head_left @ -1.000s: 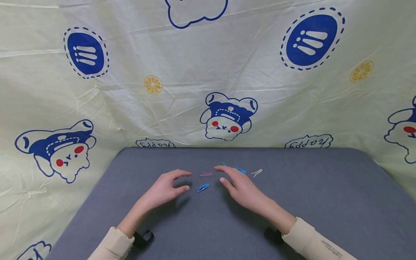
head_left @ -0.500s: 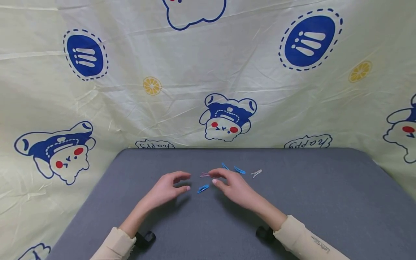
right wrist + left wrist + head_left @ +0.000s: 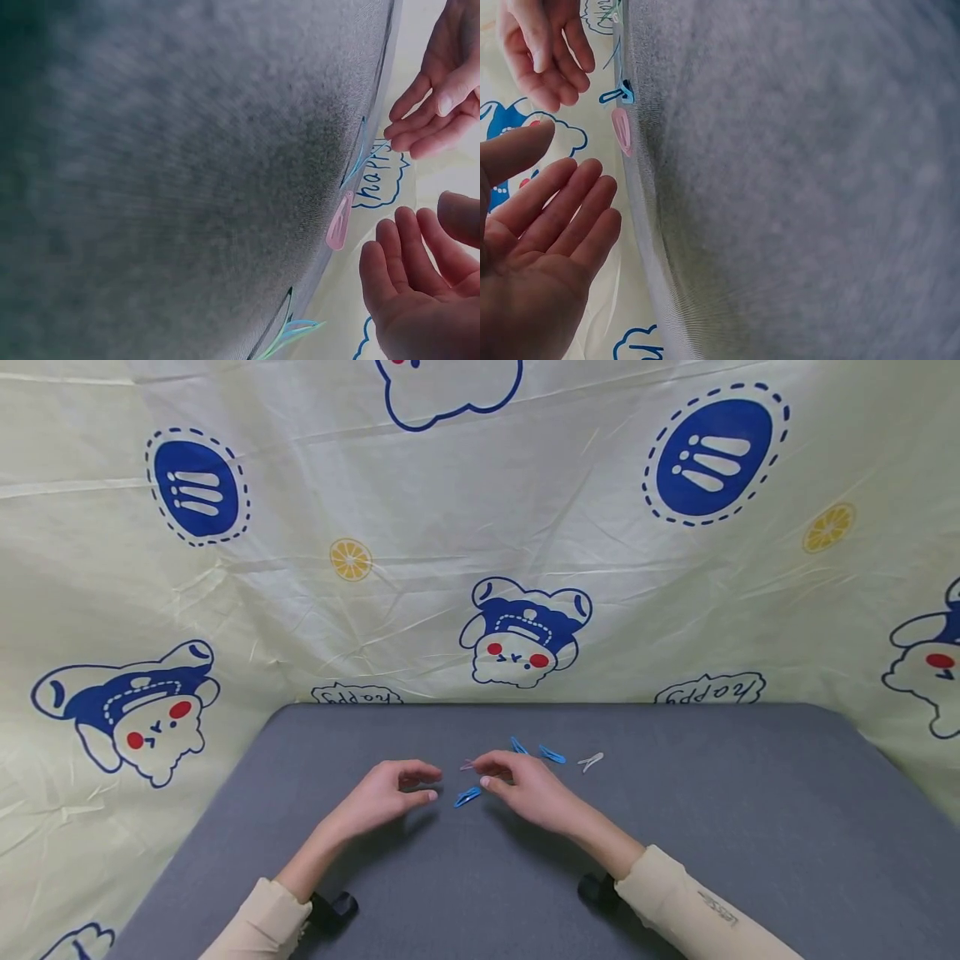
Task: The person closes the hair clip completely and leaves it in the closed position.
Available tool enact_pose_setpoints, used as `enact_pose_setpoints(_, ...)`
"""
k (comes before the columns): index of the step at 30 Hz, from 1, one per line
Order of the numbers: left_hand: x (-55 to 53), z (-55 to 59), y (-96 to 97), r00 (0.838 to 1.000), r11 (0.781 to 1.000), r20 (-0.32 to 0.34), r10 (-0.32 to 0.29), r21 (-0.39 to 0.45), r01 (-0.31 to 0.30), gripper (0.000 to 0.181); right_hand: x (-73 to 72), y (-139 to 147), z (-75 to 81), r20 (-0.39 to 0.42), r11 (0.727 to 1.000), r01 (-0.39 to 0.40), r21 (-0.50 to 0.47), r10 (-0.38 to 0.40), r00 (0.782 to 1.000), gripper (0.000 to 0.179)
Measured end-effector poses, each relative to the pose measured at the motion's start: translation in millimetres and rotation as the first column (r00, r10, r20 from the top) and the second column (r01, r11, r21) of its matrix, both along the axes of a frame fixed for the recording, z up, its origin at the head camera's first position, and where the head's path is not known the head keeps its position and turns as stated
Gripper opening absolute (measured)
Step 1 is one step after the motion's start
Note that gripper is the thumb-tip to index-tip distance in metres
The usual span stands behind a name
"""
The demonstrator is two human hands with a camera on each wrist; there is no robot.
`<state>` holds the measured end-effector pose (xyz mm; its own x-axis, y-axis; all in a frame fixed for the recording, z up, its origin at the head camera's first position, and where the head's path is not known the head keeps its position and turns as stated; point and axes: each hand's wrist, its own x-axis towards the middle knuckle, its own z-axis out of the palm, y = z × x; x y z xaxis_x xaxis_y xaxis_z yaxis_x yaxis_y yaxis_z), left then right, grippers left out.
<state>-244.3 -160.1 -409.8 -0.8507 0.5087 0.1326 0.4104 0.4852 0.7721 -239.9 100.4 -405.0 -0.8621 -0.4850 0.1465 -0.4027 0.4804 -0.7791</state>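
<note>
Small snap hair clips lie on the grey table. In the head view my left hand [image 3: 390, 793] hovers left of the nearest blue hair clip [image 3: 467, 797], with thumb and fingers apart and nothing held. My right hand [image 3: 528, 789] is above the table just right of that clip. Its fingertips partly cover the pink hair clip [image 3: 467, 766], which shows whole in the left wrist view and the right wrist view. Both wrist views show gently bent fingers on the left hand [image 3: 547, 247] and the right hand [image 3: 427, 285], apart from the clips.
Behind my right hand are two more blue hair clips, one [image 3: 519, 745] beside the other [image 3: 552, 754]. A pale hair clip [image 3: 591, 762] lies farther right. A printed cloth [image 3: 405, 610] hangs behind the far edge of the table [image 3: 712, 827].
My right hand has moved left and slightly toward me, from beside the far blue clips to the pink clip, partly covering it. My left hand has hardly moved.
</note>
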Motion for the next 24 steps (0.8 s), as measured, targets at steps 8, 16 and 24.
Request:
enact_pose_setpoints(8, -5.8, -4.1, -2.0, 0.999, 0.999, 0.033, -0.032, -0.006, 0.032, 0.030, -8.2, -5, -2.4, 0.001, 0.999, -0.049, 0.016, 0.049, 0.999, 0.025)
enact_pose_setpoints(16, -10.2, -7.2, -5.0, 0.996, 0.998, 0.082, -0.044, -0.034, 0.047, 0.028, -15.8, -8, -3.9, -0.003, 0.989, -0.106, 0.107, 0.106, 0.994, 0.023)
enact_pose_setpoints(24, -14.0, -9.5, -8.1, 0.974, 0.998, 0.220, -0.055, 0.032, 0.049, 0.030, -21.5, -10, -5.9, -0.005, 0.983, -0.122, 0.136, 0.123, 0.992, 0.021)
